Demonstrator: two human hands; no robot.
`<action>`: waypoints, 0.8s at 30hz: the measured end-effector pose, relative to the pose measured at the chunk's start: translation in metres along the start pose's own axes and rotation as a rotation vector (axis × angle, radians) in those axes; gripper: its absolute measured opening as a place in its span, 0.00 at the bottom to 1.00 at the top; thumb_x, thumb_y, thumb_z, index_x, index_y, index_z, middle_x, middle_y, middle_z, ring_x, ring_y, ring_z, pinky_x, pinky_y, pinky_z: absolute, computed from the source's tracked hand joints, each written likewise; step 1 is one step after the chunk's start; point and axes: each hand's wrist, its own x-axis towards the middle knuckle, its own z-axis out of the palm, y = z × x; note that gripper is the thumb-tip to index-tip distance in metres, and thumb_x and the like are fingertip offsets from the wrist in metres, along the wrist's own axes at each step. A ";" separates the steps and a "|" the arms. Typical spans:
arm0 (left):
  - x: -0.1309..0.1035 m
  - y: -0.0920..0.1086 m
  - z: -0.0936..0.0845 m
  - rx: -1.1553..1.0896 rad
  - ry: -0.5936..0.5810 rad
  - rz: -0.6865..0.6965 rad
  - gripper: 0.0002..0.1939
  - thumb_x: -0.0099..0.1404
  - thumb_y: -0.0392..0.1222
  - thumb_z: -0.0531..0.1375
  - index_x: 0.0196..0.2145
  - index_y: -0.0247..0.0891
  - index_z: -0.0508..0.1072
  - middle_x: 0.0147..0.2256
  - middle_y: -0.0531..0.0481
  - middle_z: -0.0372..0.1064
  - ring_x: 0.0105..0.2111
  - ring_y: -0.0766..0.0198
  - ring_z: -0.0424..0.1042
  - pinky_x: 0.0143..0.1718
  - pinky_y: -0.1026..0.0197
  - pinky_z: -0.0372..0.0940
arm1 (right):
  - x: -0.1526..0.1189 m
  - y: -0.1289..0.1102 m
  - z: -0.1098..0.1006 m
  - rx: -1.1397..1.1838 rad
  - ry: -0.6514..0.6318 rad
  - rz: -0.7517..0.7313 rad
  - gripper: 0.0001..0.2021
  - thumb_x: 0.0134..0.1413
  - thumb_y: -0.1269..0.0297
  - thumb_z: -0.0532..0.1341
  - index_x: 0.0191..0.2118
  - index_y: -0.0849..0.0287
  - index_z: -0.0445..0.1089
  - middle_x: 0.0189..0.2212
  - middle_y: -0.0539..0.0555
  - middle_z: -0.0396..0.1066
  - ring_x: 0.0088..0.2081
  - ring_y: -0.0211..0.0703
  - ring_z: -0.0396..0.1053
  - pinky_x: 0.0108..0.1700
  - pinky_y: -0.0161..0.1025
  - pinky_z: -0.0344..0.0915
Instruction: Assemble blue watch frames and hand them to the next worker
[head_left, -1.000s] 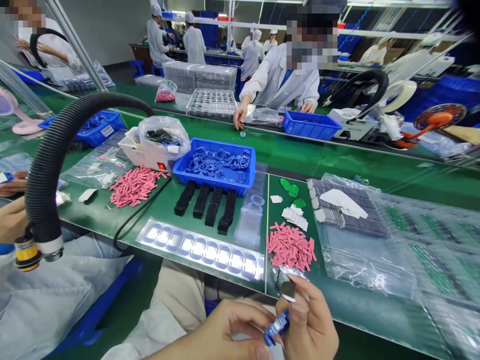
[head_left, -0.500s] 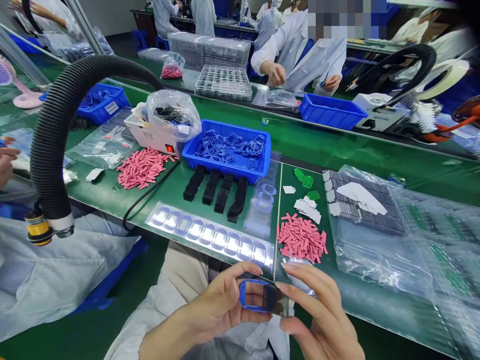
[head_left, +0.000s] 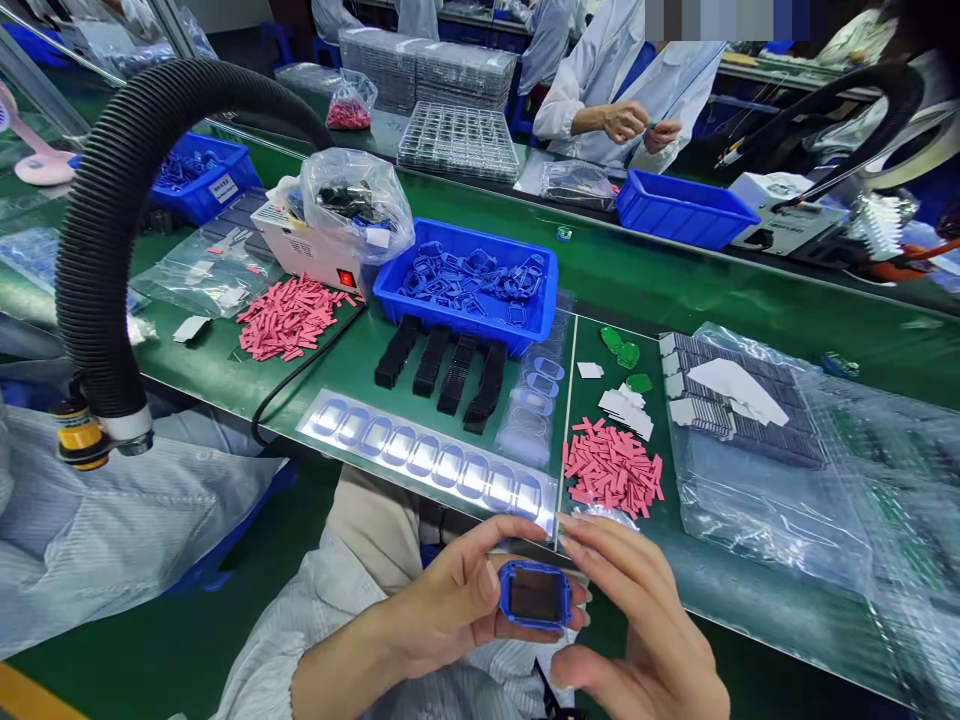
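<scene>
My left hand (head_left: 457, 590) grips a small blue plastic frame (head_left: 504, 598) by its left end, with fingers behind it. Inside the frame sits a dark, glossy rectangular panel (head_left: 538, 596). Just right of the frame is my right hand (head_left: 645, 620), fingers stretched and thumb apart, nothing between them; whether a fingertip touches the frame's edge I cannot tell. Beyond the hands, along the bench edge, lies a clear strip of oval film pieces (head_left: 427, 455). A pile of pink strips (head_left: 613, 468) lies past my right fingertips.
A blue bin (head_left: 390, 290) of blue frames stands mid-bench, with stacks of black parts (head_left: 442, 375) before it. A ribbed black hose (head_left: 94, 230) arches at left. At right lies a bag of grey parts (head_left: 750, 400). Across the bench a co-worker's hands (head_left: 637, 125) work.
The dark panel, previously jutting from the frame's right end, now lies within the frame. My right fingers have come away from the panel. The view has shifted slightly.
</scene>
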 end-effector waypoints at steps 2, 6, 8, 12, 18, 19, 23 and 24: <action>-0.001 0.000 -0.001 0.006 0.001 0.007 0.27 0.50 0.53 0.68 0.47 0.40 0.72 0.39 0.47 0.77 0.39 0.63 0.78 0.43 0.63 0.68 | 0.003 -0.002 -0.001 -0.013 0.003 -0.008 0.22 0.56 0.51 0.60 0.54 0.54 0.66 0.47 0.59 0.70 0.51 0.53 0.66 0.47 0.48 0.69; 0.000 -0.001 -0.001 0.104 0.023 0.099 0.27 0.53 0.55 0.65 0.50 0.45 0.72 0.38 0.47 0.78 0.40 0.62 0.77 0.43 0.62 0.68 | 0.008 -0.004 0.001 -0.014 0.044 0.010 0.13 0.56 0.57 0.61 0.45 0.56 0.71 0.41 0.58 0.73 0.46 0.51 0.69 0.43 0.46 0.70; 0.001 -0.003 -0.002 0.227 0.074 0.230 0.25 0.53 0.54 0.66 0.49 0.47 0.73 0.42 0.47 0.77 0.44 0.61 0.75 0.47 0.62 0.66 | 0.009 -0.003 0.006 0.016 0.086 0.043 0.13 0.56 0.57 0.62 0.44 0.56 0.71 0.41 0.58 0.73 0.45 0.52 0.70 0.42 0.47 0.70; 0.002 -0.011 -0.007 0.447 0.229 0.494 0.18 0.54 0.54 0.66 0.42 0.47 0.79 0.44 0.49 0.76 0.49 0.60 0.71 0.53 0.63 0.62 | 0.010 -0.004 0.017 0.083 0.106 0.071 0.13 0.54 0.59 0.64 0.44 0.57 0.70 0.41 0.59 0.72 0.45 0.51 0.70 0.43 0.48 0.70; 0.000 -0.017 -0.017 0.374 0.306 0.566 0.19 0.53 0.54 0.66 0.41 0.46 0.79 0.43 0.48 0.77 0.46 0.59 0.73 0.49 0.64 0.65 | 0.022 -0.003 0.017 0.138 0.002 0.042 0.14 0.55 0.52 0.61 0.42 0.55 0.70 0.41 0.57 0.74 0.44 0.48 0.71 0.45 0.45 0.70; -0.001 -0.016 -0.017 0.319 0.310 0.539 0.18 0.53 0.55 0.65 0.41 0.46 0.79 0.42 0.48 0.78 0.45 0.59 0.74 0.47 0.64 0.66 | 0.026 0.005 0.014 0.119 -0.012 0.071 0.15 0.56 0.49 0.59 0.40 0.54 0.71 0.40 0.55 0.75 0.43 0.46 0.72 0.44 0.44 0.70; -0.004 -0.013 -0.017 0.124 0.342 0.397 0.17 0.56 0.55 0.63 0.40 0.45 0.78 0.38 0.49 0.78 0.40 0.61 0.76 0.45 0.63 0.68 | 0.058 0.069 0.002 -0.251 0.055 0.417 0.21 0.58 0.44 0.52 0.42 0.55 0.72 0.41 0.57 0.75 0.43 0.48 0.73 0.43 0.46 0.70; -0.004 -0.013 -0.016 0.101 0.355 0.377 0.17 0.55 0.54 0.64 0.39 0.43 0.78 0.38 0.49 0.78 0.40 0.62 0.76 0.44 0.64 0.68 | 0.068 0.091 0.000 -0.312 0.075 0.469 0.23 0.57 0.44 0.53 0.44 0.58 0.71 0.43 0.61 0.74 0.44 0.52 0.71 0.44 0.50 0.68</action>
